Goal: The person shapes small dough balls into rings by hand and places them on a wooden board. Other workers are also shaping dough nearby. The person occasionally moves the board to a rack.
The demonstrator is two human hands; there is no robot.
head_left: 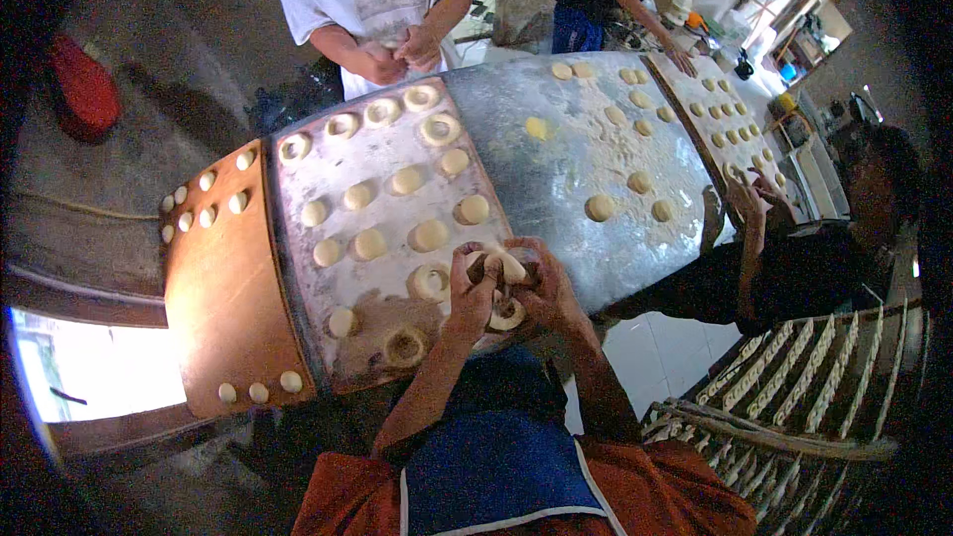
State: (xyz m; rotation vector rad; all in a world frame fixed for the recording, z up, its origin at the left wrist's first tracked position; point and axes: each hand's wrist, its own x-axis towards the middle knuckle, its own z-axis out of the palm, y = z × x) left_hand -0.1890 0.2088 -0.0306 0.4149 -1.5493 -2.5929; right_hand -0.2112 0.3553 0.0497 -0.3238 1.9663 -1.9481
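Observation:
Both of my hands are closed on a piece of pale dough (511, 267), held just above the near right edge of a floured board (328, 169). My left hand (471, 288) presses it from the left, thumb over the middle. On its other side my right hand (545, 290) curls its fingers round the edge; its exact shape is partly hidden. A dough ring (506, 315) lies right below my hands. Close to my left hand is another dough ring (430, 283), and a hollowed dough ring (405, 346) sits nearer me. Rounded dough balls (430, 235) and a far row of dough rings (382, 112) share the board.
A brown wooden board (218, 288) with small dough balls adjoins on the left. To the right, a flour-dusted metal tabletop (536, 179) bears several dough pieces. People work across the table and at the right board (730, 119). Racks with twisted strips (814, 377) stand lower right.

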